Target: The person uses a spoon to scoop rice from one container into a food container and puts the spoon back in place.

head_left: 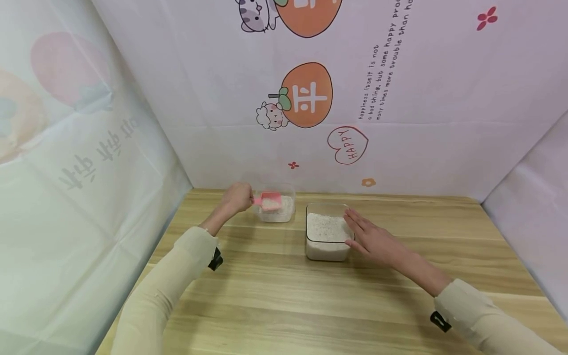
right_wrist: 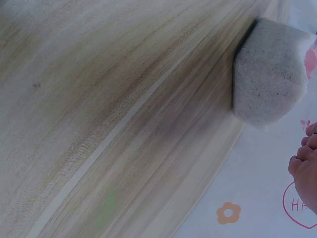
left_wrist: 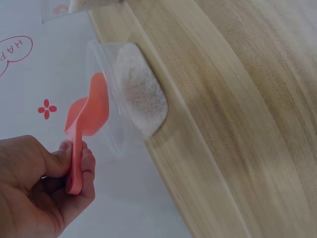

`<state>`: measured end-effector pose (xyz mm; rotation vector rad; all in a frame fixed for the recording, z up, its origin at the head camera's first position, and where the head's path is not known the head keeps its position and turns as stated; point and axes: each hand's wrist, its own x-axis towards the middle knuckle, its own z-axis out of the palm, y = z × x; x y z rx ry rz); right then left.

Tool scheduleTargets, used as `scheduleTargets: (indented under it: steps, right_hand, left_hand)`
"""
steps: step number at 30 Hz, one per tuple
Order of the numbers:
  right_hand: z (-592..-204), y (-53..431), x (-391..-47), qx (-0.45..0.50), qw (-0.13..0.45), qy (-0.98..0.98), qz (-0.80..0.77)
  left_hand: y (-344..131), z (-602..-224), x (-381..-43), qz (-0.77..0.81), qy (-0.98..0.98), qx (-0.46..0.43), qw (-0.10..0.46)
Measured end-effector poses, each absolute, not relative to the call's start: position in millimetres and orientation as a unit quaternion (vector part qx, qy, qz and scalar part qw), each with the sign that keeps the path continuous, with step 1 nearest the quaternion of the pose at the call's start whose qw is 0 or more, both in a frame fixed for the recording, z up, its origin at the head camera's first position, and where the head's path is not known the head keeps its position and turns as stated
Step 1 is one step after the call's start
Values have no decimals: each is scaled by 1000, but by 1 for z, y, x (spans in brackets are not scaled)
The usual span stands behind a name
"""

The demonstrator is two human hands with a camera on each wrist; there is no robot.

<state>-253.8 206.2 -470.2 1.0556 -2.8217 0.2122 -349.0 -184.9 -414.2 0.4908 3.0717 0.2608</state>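
Note:
My left hand (head_left: 238, 197) grips the handle of a pink scoop (left_wrist: 91, 116) over the smaller clear plastic container (head_left: 275, 220). White grains lie in the scoop's bowl, and more white grains (left_wrist: 141, 94) partly fill that container. To the right stands a larger clear square container (head_left: 330, 241), holding a deep layer of white grains (head_left: 328, 227). Against its right side rests my right hand (head_left: 377, 244), fingers straight along the rim and thumb near the front corner. Only part of the right hand (right_wrist: 307, 161) enters the right wrist view, at the edge.
Both containers stand on a wooden table (head_left: 275, 305), the smaller one close to the back wall (head_left: 222, 148). White printed sheets form the back and side walls. A strip of table separates the two containers.

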Motion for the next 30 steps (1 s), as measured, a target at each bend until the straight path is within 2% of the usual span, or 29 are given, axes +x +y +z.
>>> scheduleTargets:
  steps: [11, 30]
  right_hand:
    - [-471, 206, -253, 347, 62, -933, 73]
    - [-472, 207, -255, 345, 57, -934, 70]
  left_hand:
    - [-183, -413, -351, 74, 984, 159, 18]
    - [-179, -412, -354, 25, 982, 185, -5]
